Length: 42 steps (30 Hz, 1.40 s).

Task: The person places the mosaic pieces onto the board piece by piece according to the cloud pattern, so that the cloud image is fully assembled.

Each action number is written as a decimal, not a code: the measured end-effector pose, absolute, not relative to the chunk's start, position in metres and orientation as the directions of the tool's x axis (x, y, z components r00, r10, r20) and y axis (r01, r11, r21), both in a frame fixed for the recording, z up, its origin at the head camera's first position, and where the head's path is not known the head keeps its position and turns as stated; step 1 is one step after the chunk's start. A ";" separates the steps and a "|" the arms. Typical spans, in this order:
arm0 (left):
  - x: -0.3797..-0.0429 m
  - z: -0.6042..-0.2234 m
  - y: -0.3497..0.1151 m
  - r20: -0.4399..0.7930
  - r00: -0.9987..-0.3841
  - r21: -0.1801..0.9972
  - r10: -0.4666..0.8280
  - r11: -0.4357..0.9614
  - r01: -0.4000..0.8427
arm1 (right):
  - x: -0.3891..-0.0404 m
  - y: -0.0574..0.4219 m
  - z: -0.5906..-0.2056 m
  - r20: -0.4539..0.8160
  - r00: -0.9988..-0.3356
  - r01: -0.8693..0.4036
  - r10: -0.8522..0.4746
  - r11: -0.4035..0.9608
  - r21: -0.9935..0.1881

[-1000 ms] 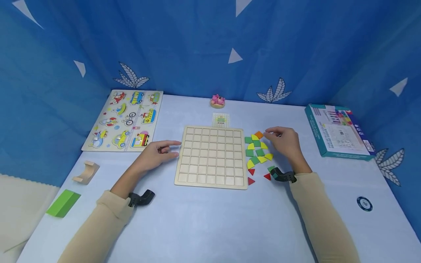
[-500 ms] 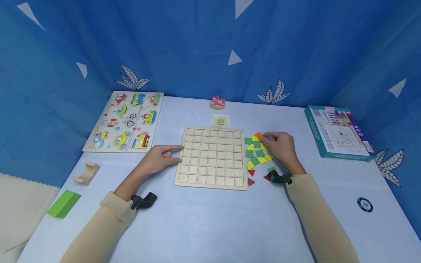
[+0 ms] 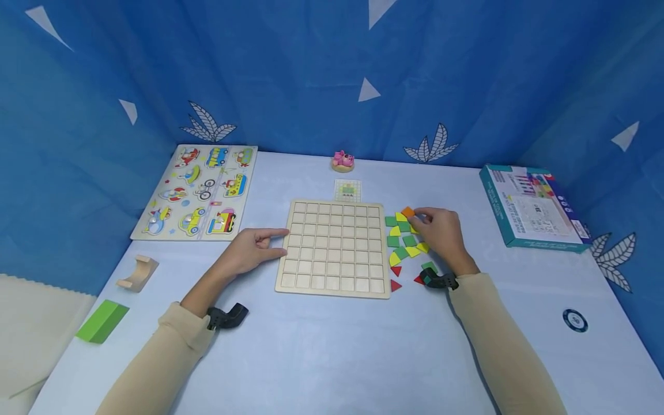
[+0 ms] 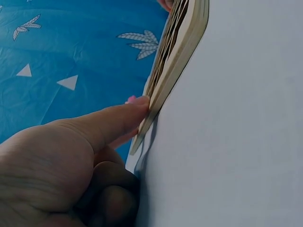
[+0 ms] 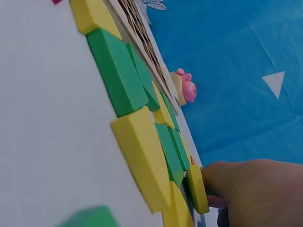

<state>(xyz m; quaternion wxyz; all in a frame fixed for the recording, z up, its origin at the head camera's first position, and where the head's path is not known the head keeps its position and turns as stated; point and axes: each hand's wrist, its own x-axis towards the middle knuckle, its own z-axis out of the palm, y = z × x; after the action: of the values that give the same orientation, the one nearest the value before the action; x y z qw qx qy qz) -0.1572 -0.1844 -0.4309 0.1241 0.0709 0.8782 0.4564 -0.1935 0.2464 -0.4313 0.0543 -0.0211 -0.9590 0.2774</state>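
Observation:
My left hand (image 3: 251, 252) reaches the left edge of a wooden grid board (image 3: 332, 294); thumb and index finger are stretched out against it. In the left wrist view the thumb (image 4: 128, 113) meets the board's edge and other fingers are bent below. To the right of the board, my right hand (image 3: 438, 233) pinches a yellow quarter-circle block (image 5: 197, 190) at its fingertips. That block sits tilted over flat-lying green blocks (image 5: 116, 73) and yellow ones (image 5: 142, 156). An orange block (image 3: 408, 212) lies just beyond these fingertips.
A small pattern card (image 3: 348, 191) and a pink figurine (image 3: 343, 161) sit behind the board. Red triangles (image 3: 396, 286) lie near its right corner. A vehicle puzzle (image 3: 194, 193), wooden arch (image 3: 137, 273) and green block (image 3: 102, 321) are left; a box (image 3: 534, 208) and round chip (image 3: 575, 320) right.
My right hand has come left and slightly nearer, from beside the orange block onto the yellow block. The left hand has shifted slightly right, against the board's edge.

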 end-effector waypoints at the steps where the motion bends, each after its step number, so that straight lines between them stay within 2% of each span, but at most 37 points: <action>1: -0.157 -0.431 -0.185 -0.153 -0.959 0.819 0.239 0.574 0.012 | -0.193 0.246 -0.431 0.096 -0.993 0.006 0.067 0.847 -0.531; 13: -0.158 -0.432 -0.184 -0.153 -0.959 0.821 0.240 0.570 0.012 | -0.188 0.249 -0.423 0.073 -0.997 -0.015 0.028 0.848 -0.529; 30: -0.159 -0.429 -0.185 -0.167 -0.956 0.821 0.242 0.571 0.001 | -0.180 0.219 -0.399 0.142 -0.968 -0.251 -0.207 0.796 -0.551; 42: -0.158 -0.431 -0.184 -0.157 -0.956 0.823 0.249 0.567 0.012 | -0.196 0.173 -0.399 0.141 -0.911 -0.389 -0.388 0.693 -0.607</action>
<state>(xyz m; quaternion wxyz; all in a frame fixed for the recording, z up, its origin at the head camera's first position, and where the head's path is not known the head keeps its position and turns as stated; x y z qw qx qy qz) -0.1578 -0.1845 -0.4306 0.1289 0.0745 0.8758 0.4592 -0.1964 0.1729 -0.3987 0.0008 0.2110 -0.9202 0.3297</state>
